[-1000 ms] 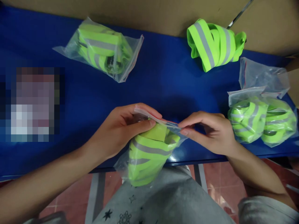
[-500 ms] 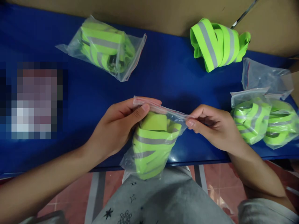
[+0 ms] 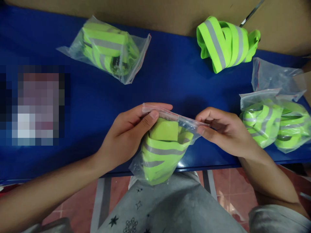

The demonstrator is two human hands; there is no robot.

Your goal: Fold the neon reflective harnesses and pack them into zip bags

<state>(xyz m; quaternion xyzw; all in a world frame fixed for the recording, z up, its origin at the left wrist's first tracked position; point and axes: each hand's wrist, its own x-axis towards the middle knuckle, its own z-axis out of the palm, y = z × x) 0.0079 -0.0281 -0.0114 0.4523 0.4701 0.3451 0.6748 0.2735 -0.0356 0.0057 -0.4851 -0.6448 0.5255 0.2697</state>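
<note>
A clear zip-lock bag (image 3: 170, 114) hangs between my hands over the table's front edge. Inside it lies a folded neon-yellow reflective strap (image 3: 164, 158) with grey bands. My left hand (image 3: 131, 132) pinches the bag's red-lined zip strip near its left end, thumb on top and fingers behind. At the strip's right end, my right hand (image 3: 218, 129) grips the corner between thumb and curled forefinger. From here I cannot tell whether the zip is fully closed.
The blue table (image 3: 97, 103) carries a bagged strap (image 3: 104, 48) at back left and a loose reflective strap (image 3: 222, 45) at back right. Two bagged straps (image 3: 263, 121) and a flat clear bag (image 3: 277, 77) lie at right. A cardboard wall (image 3: 145, 16) stands behind.
The bag and my left hand have shifted slightly right. The strip's right end now pokes out past my right thumb, where before it ended at the fingertips.
</note>
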